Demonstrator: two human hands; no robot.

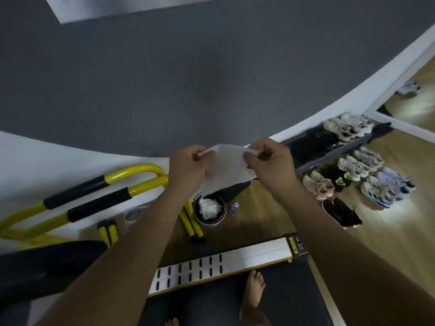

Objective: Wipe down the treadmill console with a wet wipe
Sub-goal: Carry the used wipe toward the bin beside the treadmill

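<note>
I pinch a wet wipe (227,165) taut between left hand (188,168) and right hand (270,164), raised above the treadmill (235,262); wiping has not begun, console not visible.

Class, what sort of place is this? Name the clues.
Likely a home workout corner: dark treadmill belt underfoot, yellow tubular bars with black sleeves, rows of trainers.

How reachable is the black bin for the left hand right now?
Probably not as is: the left hand pinches the wipe with the right hand, and the bin sits low on the floor.
</note>
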